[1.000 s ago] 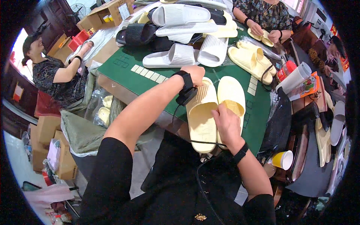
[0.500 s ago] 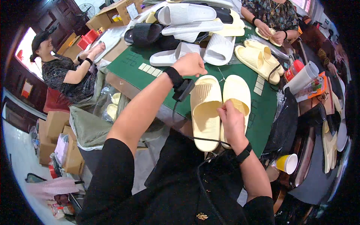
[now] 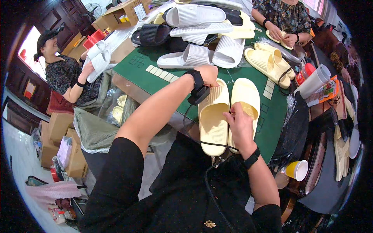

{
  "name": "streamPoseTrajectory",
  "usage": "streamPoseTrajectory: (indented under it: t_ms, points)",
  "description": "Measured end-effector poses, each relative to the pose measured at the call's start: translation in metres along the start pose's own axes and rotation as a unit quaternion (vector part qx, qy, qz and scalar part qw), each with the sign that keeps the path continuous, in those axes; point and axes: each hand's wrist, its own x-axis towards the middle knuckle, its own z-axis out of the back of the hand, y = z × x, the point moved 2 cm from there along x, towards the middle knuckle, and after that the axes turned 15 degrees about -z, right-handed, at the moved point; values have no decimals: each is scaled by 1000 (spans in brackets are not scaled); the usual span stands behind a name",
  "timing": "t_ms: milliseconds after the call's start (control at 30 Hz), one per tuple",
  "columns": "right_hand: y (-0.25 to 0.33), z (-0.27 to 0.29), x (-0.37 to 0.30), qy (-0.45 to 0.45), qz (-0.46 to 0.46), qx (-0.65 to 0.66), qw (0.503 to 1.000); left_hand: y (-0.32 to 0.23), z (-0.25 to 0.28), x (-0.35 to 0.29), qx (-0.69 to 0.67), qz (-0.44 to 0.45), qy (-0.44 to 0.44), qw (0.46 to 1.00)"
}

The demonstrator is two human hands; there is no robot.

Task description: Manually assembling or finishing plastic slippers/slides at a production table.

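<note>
A pair of pale yellow slides lies side by side before me on a green table: the left slide (image 3: 213,120) and the right slide (image 3: 245,93). At the toe end of the left slide is my left hand (image 3: 208,75), its fingers closed and pointing down by the strap; their tips are partly hidden. Over the right slide's footbed, my right hand (image 3: 241,124) has thumb and fingers pinched together. Whatever either hand may hold is too small or hidden to name. Between the two toes a thin clear strand (image 3: 230,80) shows faintly.
Grey, black and yellow slides (image 3: 198,54) are heaped behind. Another yellow pair (image 3: 268,64) lies at right, near a white tumbler (image 3: 314,81). One person (image 3: 70,73) at left holds light slides; another (image 3: 281,23) handles yellow ones. A paper cup (image 3: 297,170) sits low right.
My left hand has come right and down to the left slide's toe. My right hand has barely moved. The person at left has lifted a pair of light slides.
</note>
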Motion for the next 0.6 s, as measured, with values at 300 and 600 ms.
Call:
streamPoseTrajectory:
  t_ms: [300, 600]
  points:
    - [-1, 2, 1, 11, -27, 21, 999, -16, 0, 20, -4, -48, -176, 983]
    - [-3, 3, 1, 13, -16, 21, 1000, -18, -2, 31, 31, -88, -137, 986]
